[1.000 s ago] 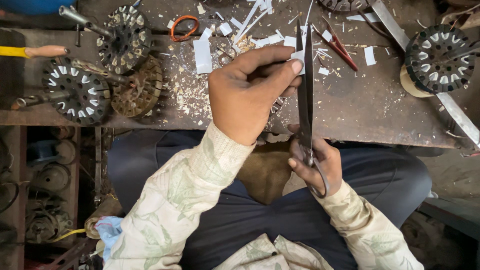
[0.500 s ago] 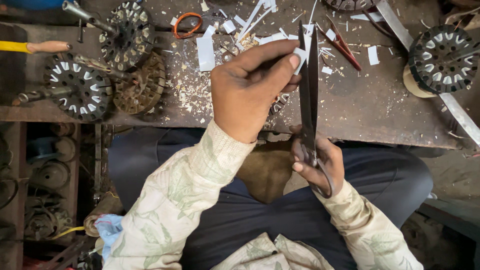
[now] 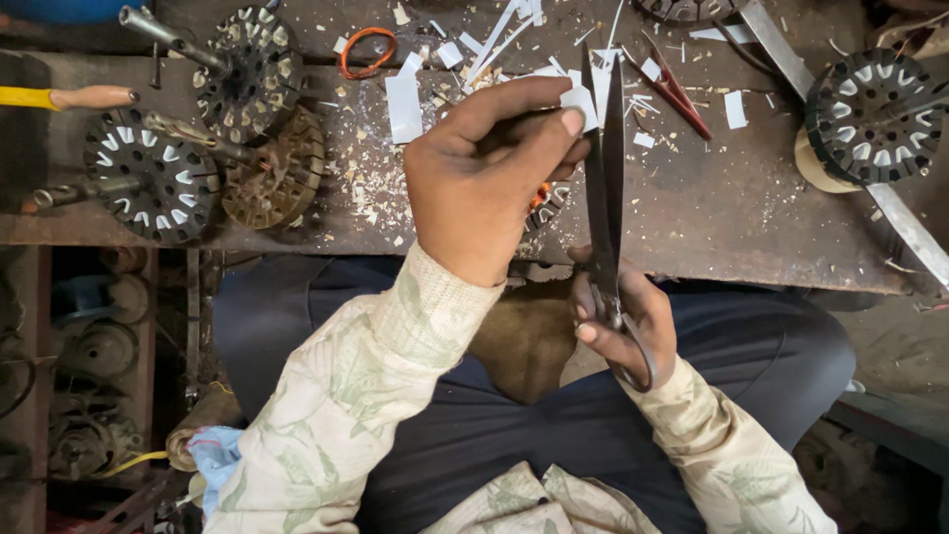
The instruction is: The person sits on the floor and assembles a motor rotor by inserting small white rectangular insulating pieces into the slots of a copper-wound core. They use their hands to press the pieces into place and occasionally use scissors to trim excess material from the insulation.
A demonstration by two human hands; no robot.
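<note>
2 hands work over the near edge of a cluttered workbench (image 3: 732,213) at the centre of the frame. The left hand (image 3: 484,178) pinches a small white paper piece (image 3: 578,104) between thumb and forefinger, holding it out flat just beside the blades, apparently so that it can be fed into them. The right hand (image 3: 623,316), lower and nearer the lap, grips the handles of long dark scissors (image 3: 603,168); the blades point straight up the frame and stand only slightly parted at the tips, with the paper touching or nearly touching their left side. Held upright like this, the scissors stay above the bench litter.

White offcuts (image 3: 405,107) and shavings lie scattered across the upper middle of the bench, which suggests trimming is done right here. At the upper left, 3 slotted round metal cores (image 3: 158,178) crowd together, with a yellow-handled tool (image 3: 59,97) beside them; a 4th core (image 3: 870,114) sits at the upper right, near a flat metal strip (image 3: 905,232). An orange ring (image 3: 368,49) lies at the top centre and red-handled pliers (image 3: 677,89) just right of the blade tips.

Open room is scarce: the barest patch is right of the scissors, between them and the right-hand core. The bench edge runs across mid-frame, just above the knees.
</note>
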